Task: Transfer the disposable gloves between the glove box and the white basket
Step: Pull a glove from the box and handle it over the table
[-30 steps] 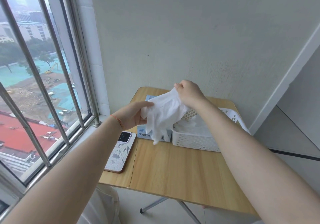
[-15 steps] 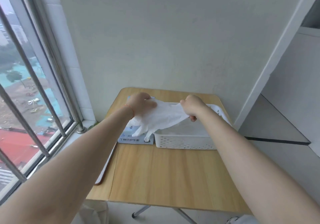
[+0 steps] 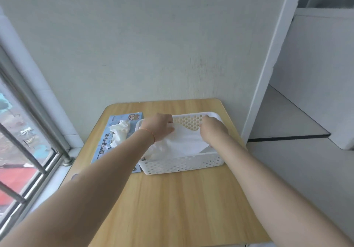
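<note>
- Both hands reach into the white basket (image 3: 182,165), which stands on the wooden table (image 3: 182,208) near the wall.
- Left hand (image 3: 160,127) sits at the basket's left end, fingers curled down onto a white glove (image 3: 183,141); it grips the glove's left edge.
- Right hand (image 3: 212,130) sits at the right end, fingers bent round the glove's other edge.
- Between the two hands the glove lies spread flat inside the basket, on top of other crumpled gloves (image 3: 157,151).
- Just left of the basket, touching it, lies the blue glove box (image 3: 107,151), flat on the table, with a tuft of white gloves (image 3: 120,132) sticking out of its opening.
- At far left a barred window (image 3: 23,132) shows.
</note>
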Available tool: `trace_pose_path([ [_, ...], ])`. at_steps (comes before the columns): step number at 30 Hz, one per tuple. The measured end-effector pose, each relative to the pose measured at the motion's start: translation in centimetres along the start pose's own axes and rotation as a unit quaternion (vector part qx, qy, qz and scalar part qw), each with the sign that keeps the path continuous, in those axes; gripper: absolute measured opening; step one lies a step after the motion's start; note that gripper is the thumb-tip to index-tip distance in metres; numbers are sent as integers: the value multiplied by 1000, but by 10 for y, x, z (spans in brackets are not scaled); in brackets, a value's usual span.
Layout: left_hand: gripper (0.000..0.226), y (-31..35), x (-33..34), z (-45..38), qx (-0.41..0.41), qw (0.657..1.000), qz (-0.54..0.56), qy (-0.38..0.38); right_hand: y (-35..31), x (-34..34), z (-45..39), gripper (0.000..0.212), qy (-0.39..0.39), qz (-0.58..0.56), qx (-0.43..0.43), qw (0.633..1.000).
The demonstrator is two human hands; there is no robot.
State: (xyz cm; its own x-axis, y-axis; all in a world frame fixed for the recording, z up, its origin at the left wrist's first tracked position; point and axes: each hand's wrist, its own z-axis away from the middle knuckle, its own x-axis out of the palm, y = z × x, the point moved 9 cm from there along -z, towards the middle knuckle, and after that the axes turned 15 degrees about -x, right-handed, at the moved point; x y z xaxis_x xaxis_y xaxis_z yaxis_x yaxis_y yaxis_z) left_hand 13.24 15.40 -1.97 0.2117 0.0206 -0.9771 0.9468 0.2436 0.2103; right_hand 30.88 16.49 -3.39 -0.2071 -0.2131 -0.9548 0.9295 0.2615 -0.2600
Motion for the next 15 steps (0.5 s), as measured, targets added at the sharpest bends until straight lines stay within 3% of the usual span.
trace_pose_path([
  [4,35,13,0,5,64,995,-55,52,-1,1,0,70,18,52,-35,998],
  [7,25,18,-6,16,78,993,-69,59,-5,6,-2,64,32,77,-60,995],
  [9,22,16,6,23,62,994,-87,-24,-5,9,-3,63,31,85,-63,994],
  [11,33,8,26,29,44,984,-121,-119,-4,8,-4,63,25,86,-58,994],
  [15,46,-8,37,32,8,970,-155,-189,-13,2,2,58,24,157,-82,984],
])
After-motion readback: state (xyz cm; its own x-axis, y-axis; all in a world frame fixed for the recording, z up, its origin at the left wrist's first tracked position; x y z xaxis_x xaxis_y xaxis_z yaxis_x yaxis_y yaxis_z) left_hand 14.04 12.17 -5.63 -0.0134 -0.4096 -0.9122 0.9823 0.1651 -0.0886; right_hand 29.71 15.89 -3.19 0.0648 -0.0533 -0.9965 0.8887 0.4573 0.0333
